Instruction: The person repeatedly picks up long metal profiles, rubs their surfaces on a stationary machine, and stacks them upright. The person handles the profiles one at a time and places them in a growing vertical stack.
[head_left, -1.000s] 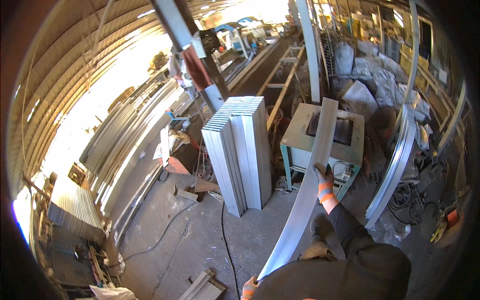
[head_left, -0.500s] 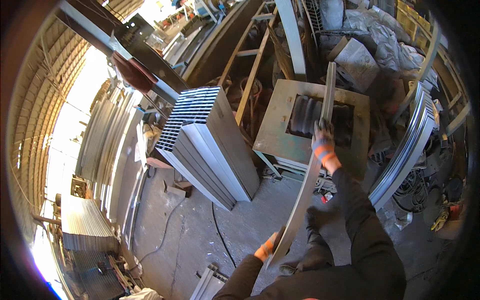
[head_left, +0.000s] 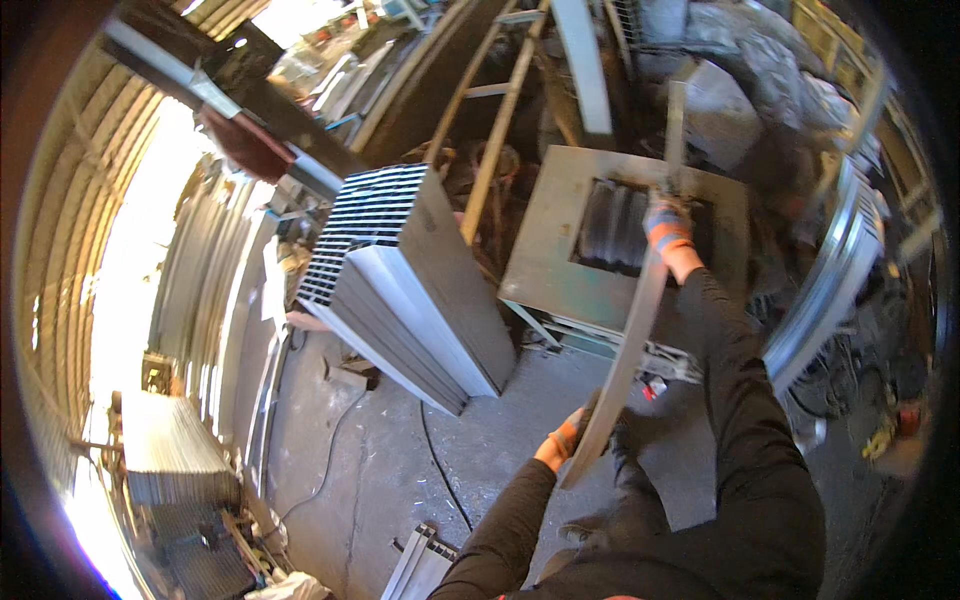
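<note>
A long grey metal profile bar (head_left: 630,335) runs from near my body out over a box-like metal machine (head_left: 545,230). My right hand (head_left: 668,225), in a grey and orange work glove, is closed around the bar above the machine's top. Lower down, my left hand (head_left: 573,432), also gloved, grips the bar close to its near end. In the machine's square opening sits a dark ribbed roller or brush (head_left: 612,225), partly hidden by the bar and my right hand. How the bar touches the machine I cannot tell.
Left of the machine stands a tall stack of metal profiles (head_left: 450,285). More curved-looking profiles (head_left: 825,270) lean at the right. A wooden ladder (head_left: 500,125) rises behind. A black cable (head_left: 440,465) crosses the floor, and short profiles (head_left: 420,562) lie near my left arm.
Both hands and the bar have moved away from my body and slightly to the right. The bar's near end is farther forward. Both hands keep their grip.
</note>
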